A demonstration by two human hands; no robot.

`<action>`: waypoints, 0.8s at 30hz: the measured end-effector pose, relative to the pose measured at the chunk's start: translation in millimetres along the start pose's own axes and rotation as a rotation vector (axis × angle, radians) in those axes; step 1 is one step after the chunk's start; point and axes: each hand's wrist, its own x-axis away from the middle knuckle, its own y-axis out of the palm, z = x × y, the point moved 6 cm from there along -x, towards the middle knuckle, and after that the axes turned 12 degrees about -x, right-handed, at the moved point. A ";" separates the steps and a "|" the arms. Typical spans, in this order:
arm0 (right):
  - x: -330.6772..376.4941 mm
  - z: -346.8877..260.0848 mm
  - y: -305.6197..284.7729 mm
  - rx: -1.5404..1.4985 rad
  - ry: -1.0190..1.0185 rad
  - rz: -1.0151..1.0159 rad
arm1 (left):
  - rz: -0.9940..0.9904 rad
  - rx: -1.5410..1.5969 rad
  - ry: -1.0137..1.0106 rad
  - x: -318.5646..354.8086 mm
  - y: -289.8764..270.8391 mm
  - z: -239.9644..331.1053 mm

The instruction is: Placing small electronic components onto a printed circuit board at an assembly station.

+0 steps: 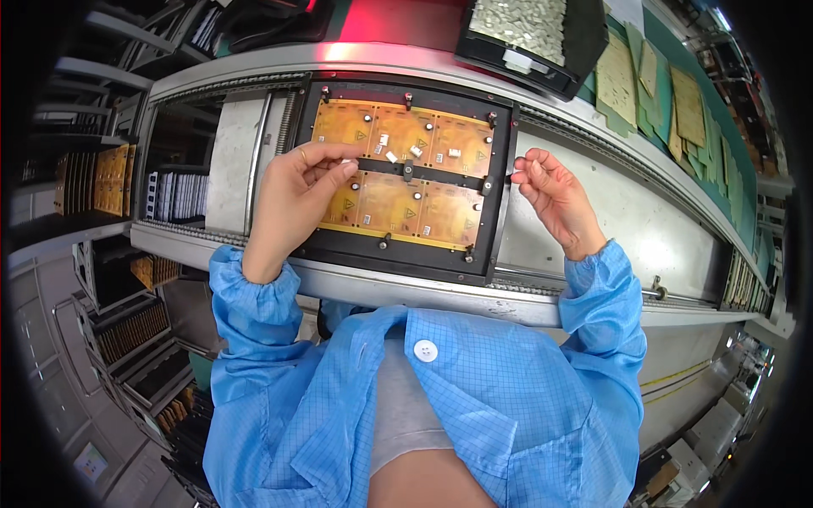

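Note:
A black frame (305, 245) holds a panel of orange-yellow circuit boards (343, 123) in two rows, split by a dark bar (449, 176). Small white connectors (455, 154) lie loose or stand on the far row. Over the panel's left side, my left hand (296, 199) pinches thumb and forefinger together on what looks like a small white connector, mostly covered by the fingertips. My right hand (559, 201) is raised just beyond the frame's right edge, its fingers curled in a pinch. Whatever its fingertips hold is too small to make out.
A black bin (584, 59) full of white connectors stands on the far right. The frame rests on a metal conveyor (381, 284) with rails and chains. Boards (114, 179) stand in racks on the left; green and tan board panels (616, 85) lie at far right.

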 end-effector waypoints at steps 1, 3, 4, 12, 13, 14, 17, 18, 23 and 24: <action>-0.7 -5.5 1.8 0.128 -0.017 0.064 | 0.062 0.053 -0.016 4.6 -2.3 -1.7; -4.9 -24.7 7.3 0.246 -0.076 0.014 | 0.126 0.105 -0.029 10.4 -10.9 -3.5; -4.2 -35.5 11.0 0.308 -0.090 0.015 | 0.077 0.040 -0.087 12.3 -15.9 -7.8; -36.6 -46.2 88.5 1.018 -0.312 -0.183 | 0.103 -0.137 0.019 21.3 -23.8 -5.7; -43.8 -41.3 94.9 1.019 -0.311 -0.180 | 0.110 -0.147 0.030 22.5 -22.8 -4.5; -50.5 -35.2 103.9 1.189 -0.320 -0.184 | 0.119 -0.157 0.039 23.9 -23.0 -4.2; -72.0 -17.6 122.4 1.373 -0.508 -0.297 | 0.175 -0.142 -0.007 28.8 -29.8 -9.9; -81.9 -9.4 127.3 1.389 -0.479 -0.242 | 0.181 -0.140 -0.016 31.7 -32.3 -13.0; -97.4 6.2 145.2 1.538 -0.599 -0.222 | 0.255 -0.147 0.015 39.6 -58.9 -19.1; -98.8 5.6 143.1 1.457 -0.554 -0.214 | 0.256 -0.144 0.003 41.5 -62.4 -22.2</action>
